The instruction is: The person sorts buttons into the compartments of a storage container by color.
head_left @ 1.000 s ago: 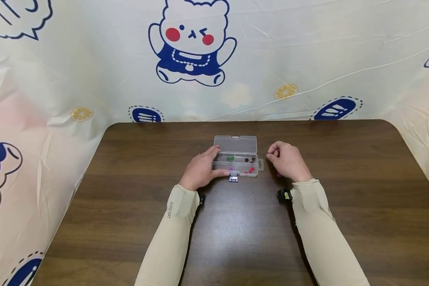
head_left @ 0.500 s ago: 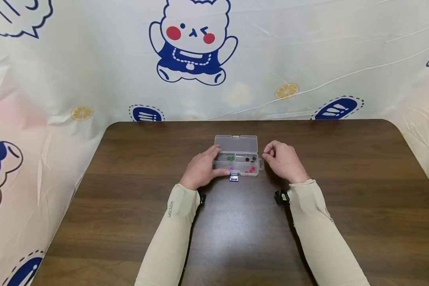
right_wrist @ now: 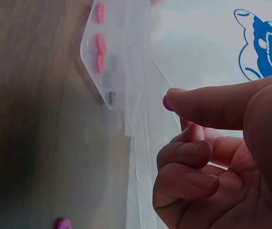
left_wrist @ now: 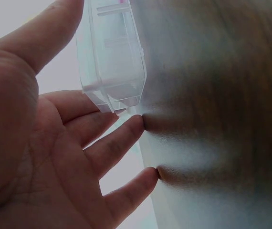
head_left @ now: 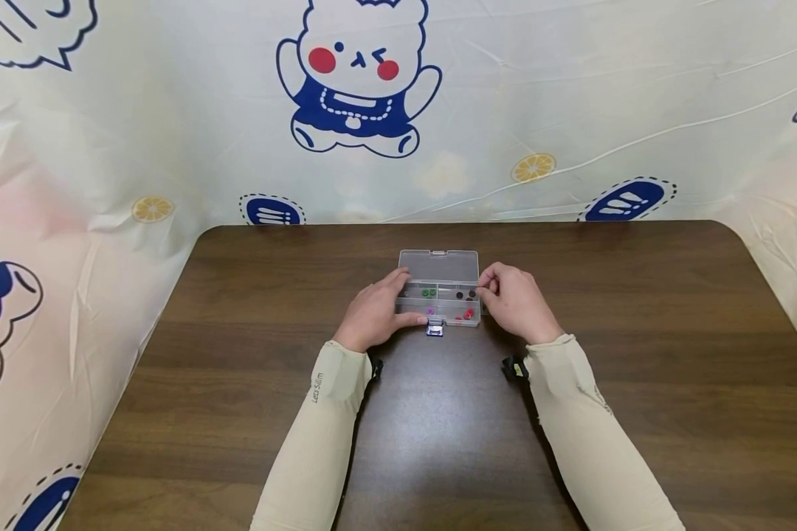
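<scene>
A clear plastic compartment box (head_left: 438,267) lies with its lid raised away from me. My left hand (head_left: 375,311) holds its left end, thumb at the front and fingers at the back; two fingertips touch the table. In the box are green buttons (head_left: 429,293), dark buttons (head_left: 466,294), a purple piece (head_left: 429,311) and red buttons (head_left: 468,314). My right hand (head_left: 516,301) is at the box's right end. Its thumb and index finger pinch a small purple button (right_wrist: 166,101), mostly hidden by the thumb.
Another purple button (right_wrist: 63,223) lies on the brown wooden table (head_left: 452,442), near the right wrist. The box's front latch (head_left: 435,329) hangs down over the table. Behind the table hangs a printed cloth (head_left: 478,110).
My right hand has moved left, from beside the box to its right edge, keeping its pinch. The left hand stays on the box.
</scene>
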`<state>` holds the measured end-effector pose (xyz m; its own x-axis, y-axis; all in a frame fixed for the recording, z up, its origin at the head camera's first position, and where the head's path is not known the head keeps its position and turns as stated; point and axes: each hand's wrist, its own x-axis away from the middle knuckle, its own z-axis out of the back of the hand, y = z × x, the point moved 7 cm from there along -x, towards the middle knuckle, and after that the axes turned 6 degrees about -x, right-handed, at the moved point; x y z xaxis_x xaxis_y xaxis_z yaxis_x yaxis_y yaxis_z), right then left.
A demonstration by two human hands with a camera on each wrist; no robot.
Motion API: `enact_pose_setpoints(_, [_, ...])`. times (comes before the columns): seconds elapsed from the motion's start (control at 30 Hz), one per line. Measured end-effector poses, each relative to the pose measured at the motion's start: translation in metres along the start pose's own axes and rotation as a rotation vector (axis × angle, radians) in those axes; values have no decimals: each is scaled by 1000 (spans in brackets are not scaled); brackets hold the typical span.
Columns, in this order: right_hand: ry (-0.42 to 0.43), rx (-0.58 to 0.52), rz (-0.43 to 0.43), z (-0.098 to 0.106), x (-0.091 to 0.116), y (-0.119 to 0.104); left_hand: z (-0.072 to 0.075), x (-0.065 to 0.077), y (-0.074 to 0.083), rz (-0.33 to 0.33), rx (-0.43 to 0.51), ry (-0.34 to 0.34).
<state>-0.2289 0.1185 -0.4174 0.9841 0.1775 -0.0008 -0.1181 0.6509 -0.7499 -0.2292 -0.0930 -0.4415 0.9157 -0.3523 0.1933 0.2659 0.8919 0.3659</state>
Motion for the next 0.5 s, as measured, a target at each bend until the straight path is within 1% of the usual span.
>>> enact_pose_setpoints(0.33, [-12,-1,49,-14,1,-15,2,1,2,-11,1,16])
enact_pose_setpoints(0.5, [-11,5,62,-18,2,-19,2,1,2,-15,4,16])
